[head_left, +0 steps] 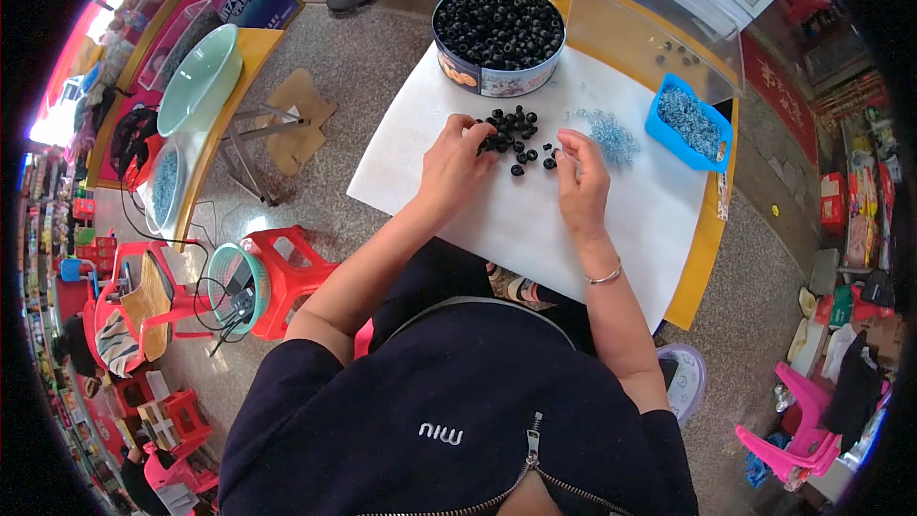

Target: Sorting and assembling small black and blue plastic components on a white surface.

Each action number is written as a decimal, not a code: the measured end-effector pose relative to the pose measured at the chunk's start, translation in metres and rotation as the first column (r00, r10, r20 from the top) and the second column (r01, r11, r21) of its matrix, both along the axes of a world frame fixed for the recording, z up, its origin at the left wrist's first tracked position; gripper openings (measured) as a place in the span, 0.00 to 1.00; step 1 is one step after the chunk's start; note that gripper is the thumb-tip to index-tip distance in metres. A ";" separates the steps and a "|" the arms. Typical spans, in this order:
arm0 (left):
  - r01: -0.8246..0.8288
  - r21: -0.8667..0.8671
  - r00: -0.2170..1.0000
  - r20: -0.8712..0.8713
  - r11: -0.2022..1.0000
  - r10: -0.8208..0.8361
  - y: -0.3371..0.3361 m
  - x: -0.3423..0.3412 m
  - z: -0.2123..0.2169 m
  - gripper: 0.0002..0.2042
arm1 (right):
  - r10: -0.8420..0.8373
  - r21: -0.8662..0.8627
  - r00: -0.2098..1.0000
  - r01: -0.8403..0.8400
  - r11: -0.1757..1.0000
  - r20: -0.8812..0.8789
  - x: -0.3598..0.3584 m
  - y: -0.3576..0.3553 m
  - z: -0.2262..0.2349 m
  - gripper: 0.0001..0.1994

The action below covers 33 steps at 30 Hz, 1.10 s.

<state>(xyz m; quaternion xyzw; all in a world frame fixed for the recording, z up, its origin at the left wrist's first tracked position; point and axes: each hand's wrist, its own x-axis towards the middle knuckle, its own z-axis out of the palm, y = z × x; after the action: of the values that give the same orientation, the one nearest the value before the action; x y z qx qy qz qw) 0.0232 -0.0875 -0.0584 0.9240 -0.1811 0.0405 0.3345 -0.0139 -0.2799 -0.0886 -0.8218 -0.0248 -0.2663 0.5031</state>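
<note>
Dark cloth of a shirt (363, 420) with a toothed metal zipper (533, 449) lies nearest; beyond it the left hand (458, 162) curls its fingers onto loose, glossy, rounded black beads (518, 139) mid-tabletop (700, 268), and the right hand (583, 180) draws thumb and fingers together beside them, though whether either grips a bead I cannot tell. Tiny pale-blue beads (611, 138) scatter across a smooth white sheet (411, 139) toward the right edge, near a blue plastic tray (674, 145), while a round tin (501, 83) heaped with black ones stands toward the far edge.
</note>
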 end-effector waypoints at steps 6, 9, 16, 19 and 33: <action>-0.019 -0.068 1.000 -0.010 0.998 0.019 0.001 0.006 -0.014 0.13 | -0.010 -0.029 1.000 0.011 1.000 0.027 -0.001 0.001 0.002 0.08; -0.007 -0.074 0.991 0.130 0.997 0.017 0.001 0.007 -0.015 0.12 | -0.022 -0.038 0.999 0.023 0.999 0.032 -0.001 0.000 0.001 0.07; 0.026 -0.374 0.999 0.040 0.927 -0.011 0.005 0.010 -0.014 0.12 | -0.041 -0.056 0.997 0.045 0.997 0.072 -0.002 0.001 0.002 0.05; 0.029 -0.480 0.998 -0.027 0.877 -0.048 0.007 0.012 -0.013 0.12 | -0.049 -0.100 0.993 0.060 0.993 0.107 -0.002 0.002 0.003 0.05; -0.337 -0.890 0.845 -0.430 0.308 -0.319 0.007 -0.008 0.002 0.09 | -0.062 -0.233 0.974 0.114 0.966 0.220 -0.005 0.004 0.010 0.05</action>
<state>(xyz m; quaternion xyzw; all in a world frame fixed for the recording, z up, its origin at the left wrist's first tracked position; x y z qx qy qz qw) 0.0147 -0.0808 -0.0568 0.5169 -0.0149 -0.1183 0.8477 -0.0191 -0.2761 -0.0782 -0.8449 -0.0739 -0.3690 0.3802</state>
